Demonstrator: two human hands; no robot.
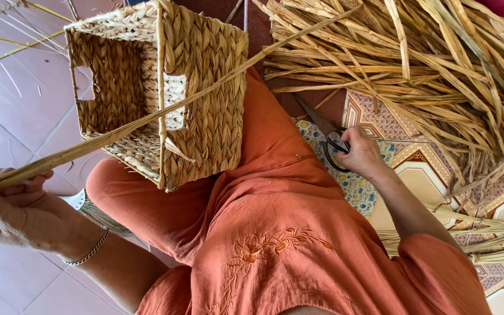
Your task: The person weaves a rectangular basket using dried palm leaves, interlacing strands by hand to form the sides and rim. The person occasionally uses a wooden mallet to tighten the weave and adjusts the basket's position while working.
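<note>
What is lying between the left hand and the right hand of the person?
In the head view, between the left hand and the right hand lie the square woven straw basket and the orange-clothed knee.

A long, flat, pale dried reed strand (164, 111) runs diagonally from the near left up to the far right, crossing in front of a square woven basket (164, 87) tipped on its side. Dark scissors (329, 135) lie on a patterned mat, right of centre.
</note>
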